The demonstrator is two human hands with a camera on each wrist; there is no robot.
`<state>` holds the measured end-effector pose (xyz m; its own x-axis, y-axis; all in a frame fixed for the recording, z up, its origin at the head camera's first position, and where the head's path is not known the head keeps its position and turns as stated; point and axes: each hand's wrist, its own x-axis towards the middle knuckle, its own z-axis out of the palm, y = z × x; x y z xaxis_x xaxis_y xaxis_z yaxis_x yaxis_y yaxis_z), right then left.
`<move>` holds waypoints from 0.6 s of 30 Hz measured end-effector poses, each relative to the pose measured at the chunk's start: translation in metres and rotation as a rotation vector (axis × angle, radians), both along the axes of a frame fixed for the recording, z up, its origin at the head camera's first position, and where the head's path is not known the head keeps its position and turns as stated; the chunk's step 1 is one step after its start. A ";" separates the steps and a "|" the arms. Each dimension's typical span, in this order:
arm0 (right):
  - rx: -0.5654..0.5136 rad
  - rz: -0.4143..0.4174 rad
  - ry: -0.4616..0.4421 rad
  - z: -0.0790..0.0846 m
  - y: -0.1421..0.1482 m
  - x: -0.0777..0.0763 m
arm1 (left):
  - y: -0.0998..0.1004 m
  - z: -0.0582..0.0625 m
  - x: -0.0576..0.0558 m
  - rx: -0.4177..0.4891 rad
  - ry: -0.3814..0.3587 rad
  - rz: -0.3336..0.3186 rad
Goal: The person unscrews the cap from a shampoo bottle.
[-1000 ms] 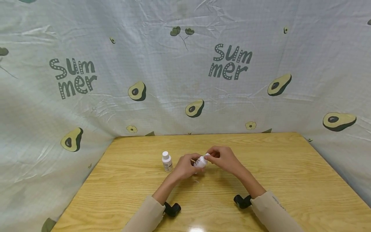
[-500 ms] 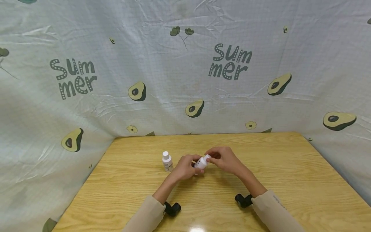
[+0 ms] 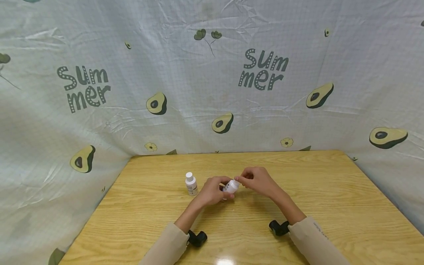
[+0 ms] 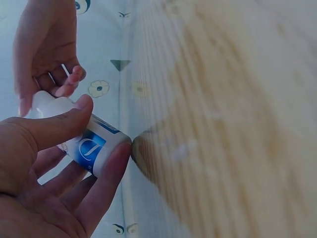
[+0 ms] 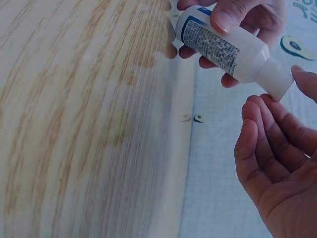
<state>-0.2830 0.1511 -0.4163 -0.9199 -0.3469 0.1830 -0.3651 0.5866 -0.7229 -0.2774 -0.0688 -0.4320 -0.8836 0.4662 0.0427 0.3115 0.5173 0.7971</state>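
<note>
My left hand (image 3: 212, 191) grips a small white plastic bottle (image 5: 213, 44) around its body, thumb on one side and fingers on the other. The bottle is tilted, its capped end up toward the right. A blue panel shows on its label in the left wrist view, and fine print in the right wrist view. My right hand (image 3: 260, 181) pinches the white screw cap (image 5: 275, 79) between thumb and fingertips. The cap sits on the bottle's neck; whether it is loose I cannot tell. Left of my left hand, a second white bottle (image 3: 191, 184) stands upright with its cap on.
Both hands work above a wooden table (image 3: 149, 213). A pale curtain (image 3: 185, 73) with avocado prints and "summer" lettering hangs behind the table and along its sides. Black wrist mounts (image 3: 197, 239) sit below the sleeves.
My right hand's fingers have shifted on the cap, covering more of it in the head view than half a second ago. The held bottle has moved very slightly right; the standing bottle is unmoved.
</note>
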 end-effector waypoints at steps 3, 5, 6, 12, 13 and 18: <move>-0.003 0.008 -0.015 0.001 0.000 0.000 | 0.000 0.000 0.000 0.001 -0.005 0.005; -0.005 0.011 -0.023 0.002 0.001 0.001 | 0.000 0.000 0.001 0.002 -0.005 0.006; -0.004 0.012 -0.025 0.002 0.001 0.001 | 0.000 0.000 0.001 0.001 -0.004 0.006; 0.008 0.058 -0.007 0.004 0.003 -0.001 | 0.000 0.000 0.001 -0.001 0.011 0.000; 0.010 0.071 0.000 0.004 0.003 -0.001 | 0.000 0.000 0.001 0.001 0.010 -0.002; 0.020 0.107 0.013 0.006 0.005 0.000 | 0.000 0.001 0.001 0.009 -0.007 0.002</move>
